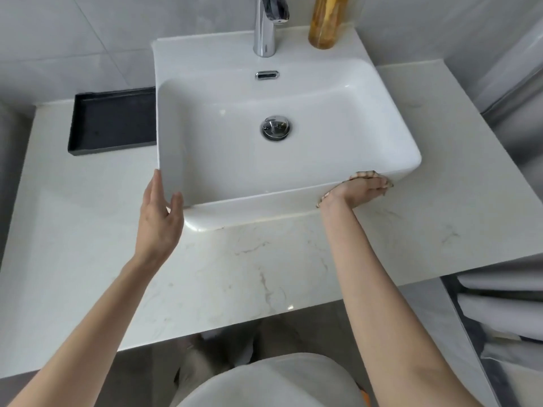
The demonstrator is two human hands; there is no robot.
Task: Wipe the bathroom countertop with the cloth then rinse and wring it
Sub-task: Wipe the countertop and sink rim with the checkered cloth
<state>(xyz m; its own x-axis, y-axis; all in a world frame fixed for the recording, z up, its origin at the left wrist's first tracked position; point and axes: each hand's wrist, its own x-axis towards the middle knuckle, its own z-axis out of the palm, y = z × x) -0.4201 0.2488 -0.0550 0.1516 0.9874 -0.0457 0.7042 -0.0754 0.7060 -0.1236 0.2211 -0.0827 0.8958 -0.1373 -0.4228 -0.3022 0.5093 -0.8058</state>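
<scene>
A white marble countertop carries a white raised basin. My right hand presses a beige cloth onto the counter against the basin's front right corner; only the cloth's edges show around the hand. My left hand rests with its fingers apart at the basin's front left corner, its thumb against the wall, and holds nothing.
A chrome tap and an amber bottle stand on the basin's back ledge. A black tray lies on the counter to the left of the basin. Folded white towels sit on a shelf low at the right.
</scene>
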